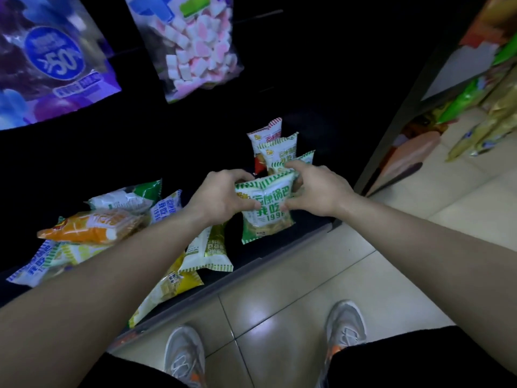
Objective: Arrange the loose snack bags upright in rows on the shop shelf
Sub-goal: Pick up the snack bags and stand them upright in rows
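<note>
A green-and-white snack bag (265, 211) stands upright near the front of the dark bottom shelf (279, 247). My left hand (221, 196) grips its left edge and my right hand (319, 189) grips its right edge. Just behind it, a short row of three similar bags (279, 148) stands upright toward the back. To the left, several loose bags lie flat in a heap: an orange one (89, 226), a green-and-white one (126, 197), a yellow-green one (207, 250) and a yellow one (167, 287) at the shelf edge.
Large bags hang above: a purple-blue one (53, 60) and a clear bag of pink-and-white marshmallows (195, 49). Another shelf unit with green and gold packets (481, 113) stands at the right. My shoes (184, 357) are on the tiled floor (279, 309) below the shelf edge.
</note>
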`<action>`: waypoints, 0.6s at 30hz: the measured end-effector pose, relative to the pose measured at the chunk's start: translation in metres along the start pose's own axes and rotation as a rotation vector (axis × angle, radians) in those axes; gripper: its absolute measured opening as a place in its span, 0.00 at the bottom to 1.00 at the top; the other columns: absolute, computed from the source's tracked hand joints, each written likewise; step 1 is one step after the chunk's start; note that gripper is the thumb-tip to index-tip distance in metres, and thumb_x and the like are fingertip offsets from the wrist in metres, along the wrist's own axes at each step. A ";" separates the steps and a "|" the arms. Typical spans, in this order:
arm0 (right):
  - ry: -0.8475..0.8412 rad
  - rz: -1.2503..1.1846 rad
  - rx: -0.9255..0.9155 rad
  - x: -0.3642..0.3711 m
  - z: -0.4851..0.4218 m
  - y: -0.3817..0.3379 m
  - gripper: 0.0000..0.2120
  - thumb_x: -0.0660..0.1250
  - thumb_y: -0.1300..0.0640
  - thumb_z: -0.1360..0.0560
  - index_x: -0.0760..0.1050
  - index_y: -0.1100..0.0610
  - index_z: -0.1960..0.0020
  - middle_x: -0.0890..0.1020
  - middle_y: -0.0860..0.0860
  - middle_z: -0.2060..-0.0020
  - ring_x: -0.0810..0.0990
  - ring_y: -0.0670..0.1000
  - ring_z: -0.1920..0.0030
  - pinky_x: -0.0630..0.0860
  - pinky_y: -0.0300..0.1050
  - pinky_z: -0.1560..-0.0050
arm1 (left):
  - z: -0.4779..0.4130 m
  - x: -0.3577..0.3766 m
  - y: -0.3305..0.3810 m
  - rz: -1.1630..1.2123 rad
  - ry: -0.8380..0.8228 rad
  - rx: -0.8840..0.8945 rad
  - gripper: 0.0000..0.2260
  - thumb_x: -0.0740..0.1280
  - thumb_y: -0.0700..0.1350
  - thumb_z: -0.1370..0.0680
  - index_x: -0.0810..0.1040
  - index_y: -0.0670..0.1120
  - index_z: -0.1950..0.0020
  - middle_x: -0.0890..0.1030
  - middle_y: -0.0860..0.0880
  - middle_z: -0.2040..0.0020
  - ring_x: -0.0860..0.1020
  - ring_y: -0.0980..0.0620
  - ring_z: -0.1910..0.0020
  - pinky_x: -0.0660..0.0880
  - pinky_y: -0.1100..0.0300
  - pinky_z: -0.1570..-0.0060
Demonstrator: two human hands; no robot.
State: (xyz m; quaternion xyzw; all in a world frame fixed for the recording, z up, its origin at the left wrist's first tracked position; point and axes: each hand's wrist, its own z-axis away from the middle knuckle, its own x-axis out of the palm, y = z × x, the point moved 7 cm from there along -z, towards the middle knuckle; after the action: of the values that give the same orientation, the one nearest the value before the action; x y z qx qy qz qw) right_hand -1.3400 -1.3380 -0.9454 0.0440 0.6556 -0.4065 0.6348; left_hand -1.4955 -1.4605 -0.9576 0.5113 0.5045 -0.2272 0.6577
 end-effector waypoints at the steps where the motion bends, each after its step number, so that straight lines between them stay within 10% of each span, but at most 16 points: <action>1: 0.036 -0.065 0.057 -0.002 0.002 0.015 0.44 0.73 0.34 0.35 0.58 0.44 0.25 0.82 0.42 0.54 0.79 0.47 0.52 0.78 0.51 0.56 | -0.007 0.010 -0.001 0.002 0.007 -0.041 0.34 0.73 0.65 0.35 0.72 0.54 0.32 0.74 0.49 0.32 0.73 0.47 0.36 0.72 0.57 0.47; 9: -0.150 0.007 0.308 0.015 0.027 0.128 0.37 0.68 0.45 0.27 0.55 0.44 0.23 0.81 0.51 0.47 0.80 0.53 0.48 0.78 0.53 0.48 | -0.078 0.102 0.019 0.251 -0.085 -0.227 0.33 0.78 0.58 0.35 0.75 0.52 0.33 0.77 0.47 0.37 0.72 0.56 0.52 0.68 0.67 0.62; 18: -0.315 0.235 0.272 0.039 0.032 0.152 0.34 0.64 0.42 0.26 0.55 0.45 0.24 0.76 0.54 0.39 0.76 0.59 0.40 0.76 0.54 0.47 | -0.105 0.170 0.044 0.374 -0.092 -0.275 0.29 0.77 0.47 0.29 0.73 0.48 0.30 0.77 0.45 0.37 0.76 0.52 0.49 0.72 0.65 0.52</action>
State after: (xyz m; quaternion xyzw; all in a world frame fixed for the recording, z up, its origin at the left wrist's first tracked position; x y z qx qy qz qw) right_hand -1.2343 -1.2735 -1.0476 0.1410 0.4780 -0.4162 0.7605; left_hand -1.4396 -1.3122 -1.0867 0.4908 0.3966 -0.0534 0.7739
